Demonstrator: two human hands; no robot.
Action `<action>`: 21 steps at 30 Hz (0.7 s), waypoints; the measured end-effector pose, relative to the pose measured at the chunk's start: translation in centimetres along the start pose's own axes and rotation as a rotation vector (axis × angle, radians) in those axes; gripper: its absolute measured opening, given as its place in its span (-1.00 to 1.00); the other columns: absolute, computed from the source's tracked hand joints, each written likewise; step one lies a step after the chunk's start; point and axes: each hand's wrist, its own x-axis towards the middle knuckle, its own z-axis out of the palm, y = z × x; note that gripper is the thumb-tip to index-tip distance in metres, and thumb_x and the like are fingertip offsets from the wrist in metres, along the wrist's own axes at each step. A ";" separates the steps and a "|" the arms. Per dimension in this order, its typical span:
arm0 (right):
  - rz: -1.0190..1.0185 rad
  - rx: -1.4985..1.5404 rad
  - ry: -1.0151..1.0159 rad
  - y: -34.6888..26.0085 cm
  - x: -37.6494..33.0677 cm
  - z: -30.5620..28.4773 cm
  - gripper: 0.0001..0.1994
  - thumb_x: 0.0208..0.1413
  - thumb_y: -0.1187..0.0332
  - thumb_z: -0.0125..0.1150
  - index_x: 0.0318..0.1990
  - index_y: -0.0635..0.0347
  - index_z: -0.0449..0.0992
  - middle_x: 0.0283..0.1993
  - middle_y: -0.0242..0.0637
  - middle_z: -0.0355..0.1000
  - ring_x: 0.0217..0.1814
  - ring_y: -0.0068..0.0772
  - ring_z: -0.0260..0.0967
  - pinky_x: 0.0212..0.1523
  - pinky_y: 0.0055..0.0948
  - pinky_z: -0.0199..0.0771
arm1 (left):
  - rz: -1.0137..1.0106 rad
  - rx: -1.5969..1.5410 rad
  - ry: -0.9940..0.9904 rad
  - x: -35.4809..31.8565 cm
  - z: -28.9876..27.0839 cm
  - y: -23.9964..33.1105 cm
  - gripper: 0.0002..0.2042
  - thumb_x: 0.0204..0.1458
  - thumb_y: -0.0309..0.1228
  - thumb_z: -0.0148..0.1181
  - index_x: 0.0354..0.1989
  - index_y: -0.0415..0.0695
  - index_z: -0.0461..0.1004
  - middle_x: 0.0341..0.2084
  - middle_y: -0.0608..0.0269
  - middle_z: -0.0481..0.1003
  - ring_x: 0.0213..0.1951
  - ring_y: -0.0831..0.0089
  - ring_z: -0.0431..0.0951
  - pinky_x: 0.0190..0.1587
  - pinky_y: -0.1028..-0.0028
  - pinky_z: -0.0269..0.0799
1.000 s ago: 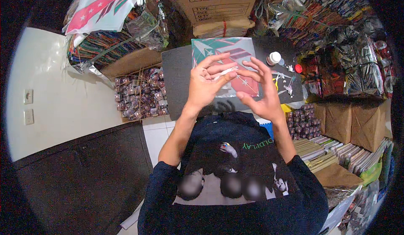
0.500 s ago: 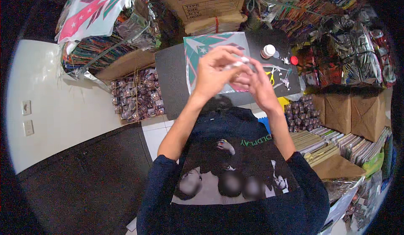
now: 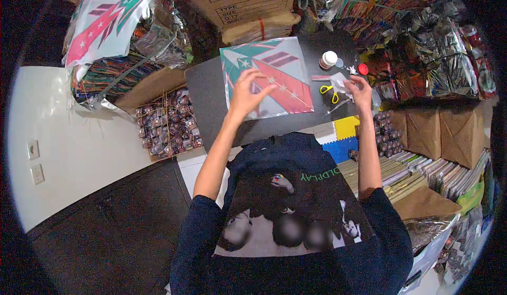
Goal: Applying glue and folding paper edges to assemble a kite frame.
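Observation:
My left hand [image 3: 247, 91] is over a thin plastic sheet [image 3: 288, 68] printed in red, green and white with stars, its thumb apart from the curved fingers and nothing seen in them. On the right side of the dark table, my right hand [image 3: 361, 90] pinches a crumpled white scrap [image 3: 339, 82] between thumb and fingers. Just left of that scrap lie yellow-handled scissors [image 3: 331, 95]. A white-capped bottle [image 3: 328, 59] stands behind them, and a red cap [image 3: 363, 69] rests beyond my right hand.
The dark tabletop [image 3: 208, 91] borders a carton of small wrapped items [image 3: 168, 123] on the left. A large cardboard box [image 3: 253, 4] stands at the back. Stacked packets [image 3: 449, 57] and brown cartons [image 3: 459, 134] crowd the right. A similar printed sheet [image 3: 108, 17] lies on piled packets at far left.
My hands were together above the sheet with something small and white between them. They have parted: the left lowered toward the sheet, the right moved right to the scraps. The view shifted slightly.

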 end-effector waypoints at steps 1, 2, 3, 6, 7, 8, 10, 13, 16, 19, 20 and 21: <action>0.003 -0.001 0.006 1.6 0.7 -0.7 -0.60 -0.04 0.33 0.48 -0.05 0.30 0.54 -0.17 -0.24 0.52 -0.17 -0.41 0.49 -0.13 -0.46 0.48 | -0.082 0.045 0.017 -0.8 -0.1 -2.3 -0.59 -0.13 -0.15 0.48 -0.20 -0.18 0.57 -0.03 -0.01 0.48 0.04 0.11 0.48 0.13 0.23 0.36; -0.221 -0.457 0.126 4.1 1.6 -1.8 -0.57 -0.09 0.28 0.49 -0.06 0.27 0.54 -0.19 -0.19 0.51 -0.19 -0.27 0.50 -0.15 -0.35 0.49 | -0.134 0.158 0.057 -1.6 0.1 -5.0 -0.52 -0.15 -0.13 0.48 -0.14 -0.20 0.54 -0.09 -0.01 0.49 0.03 0.09 0.47 0.12 0.22 0.35; -0.447 -0.912 0.227 5.6 2.0 -2.1 -0.53 -0.13 0.23 0.51 -0.06 0.24 0.55 -0.22 -0.13 0.50 -0.21 -0.13 0.50 -0.16 -0.24 0.50 | -0.195 0.279 0.107 -3.2 0.0 -8.2 -0.45 -0.18 -0.12 0.49 -0.07 -0.23 0.50 -0.16 -0.02 0.50 0.01 0.08 0.46 0.11 0.21 0.35; -0.399 -0.790 0.149 5.2 2.2 0.6 -0.54 -0.14 0.13 0.48 -0.09 0.17 0.58 -0.18 0.00 0.52 -0.16 0.01 0.50 -0.14 -0.15 0.49 | -0.560 0.491 0.093 -9.4 -1.0 -19.9 -0.25 -0.19 0.02 0.44 0.02 -0.37 0.40 -0.11 -0.20 0.49 0.01 0.01 0.48 0.07 0.18 0.37; -0.340 -0.673 0.028 5.8 2.3 2.5 -0.59 -0.11 0.12 0.45 -0.14 0.17 0.60 -0.19 -0.01 0.54 -0.17 -0.04 0.52 -0.16 -0.19 0.50 | -0.685 0.439 0.070 -11.9 -1.3 -23.3 -0.21 -0.19 0.06 0.42 0.04 -0.41 0.37 -0.11 -0.25 0.49 -0.01 0.00 0.51 0.03 0.20 0.41; -0.241 -0.601 -0.142 7.2 1.6 3.4 -0.65 -0.04 0.11 0.40 -0.23 0.20 0.60 -0.31 -0.09 0.55 -0.27 -0.21 0.51 -0.24 -0.26 0.48 | -0.683 0.434 0.062 -11.9 -1.1 -22.7 -0.21 -0.19 0.06 0.42 0.04 -0.41 0.37 -0.11 -0.25 0.49 -0.01 0.00 0.51 0.03 0.20 0.41; 0.030 -0.533 -0.447 10.5 0.5 5.3 -0.71 0.06 0.13 0.33 -0.37 0.21 0.61 -0.45 -0.26 0.55 -0.38 -0.47 0.50 -0.37 -0.39 0.45 | -0.781 0.311 0.128 -12.6 -1.2 -21.3 -0.34 -0.12 0.03 0.37 -0.03 -0.35 0.47 -0.18 -0.17 0.56 -0.12 0.04 0.59 -0.06 0.25 0.48; 0.279 -0.419 -0.555 11.8 -1.4 7.2 -0.67 0.03 0.10 0.35 -0.39 0.24 0.63 -0.46 -0.31 0.56 -0.42 -0.52 0.49 -0.41 -0.44 0.43 | -0.811 0.213 0.033 -11.6 -1.2 -20.8 -0.52 -0.07 -0.06 0.35 -0.16 -0.25 0.58 -0.30 -0.02 0.63 -0.24 0.14 0.65 -0.14 0.32 0.53; 0.393 -0.225 -0.557 10.2 -2.8 9.1 -0.64 -0.03 0.08 0.41 -0.34 0.26 0.65 -0.44 -0.33 0.57 -0.45 -0.51 0.49 -0.43 -0.47 0.42 | -0.779 0.153 0.041 -12.0 -0.7 -21.5 -0.66 -0.05 -0.13 0.35 -0.28 -0.18 0.64 -0.36 0.11 0.65 -0.28 0.24 0.66 -0.16 0.35 0.53; 0.453 -0.213 -0.601 8.7 -2.7 9.5 -0.75 0.02 0.19 0.37 -0.29 0.21 0.64 -0.40 -0.39 0.57 -0.41 -0.58 0.48 -0.43 -0.57 0.40 | -0.796 0.023 0.011 -11.9 -0.7 -22.0 -0.68 -0.04 -0.21 0.35 -0.25 -0.21 0.62 -0.35 0.11 0.65 -0.30 0.36 0.65 -0.20 0.42 0.53; 0.479 -0.216 -0.631 8.7 -2.5 9.4 -0.78 0.07 0.21 0.32 -0.27 0.16 0.63 -0.37 -0.42 0.57 -0.37 -0.59 0.48 -0.41 -0.57 0.39 | -0.841 -0.086 0.030 -11.8 -0.7 -21.6 -0.72 -0.04 -0.33 0.36 -0.21 -0.26 0.60 -0.37 0.16 0.64 -0.35 0.47 0.62 -0.25 0.46 0.53; 0.505 -0.219 -0.661 8.7 -2.2 9.1 -0.82 0.11 0.22 0.27 -0.26 0.10 0.61 -0.34 -0.45 0.56 -0.33 -0.60 0.49 -0.39 -0.56 0.39 | -0.841 -0.086 0.029 -11.6 -0.8 -21.3 -0.72 -0.04 -0.33 0.36 -0.21 -0.26 0.60 -0.37 0.16 0.64 -0.35 0.47 0.62 -0.25 0.46 0.53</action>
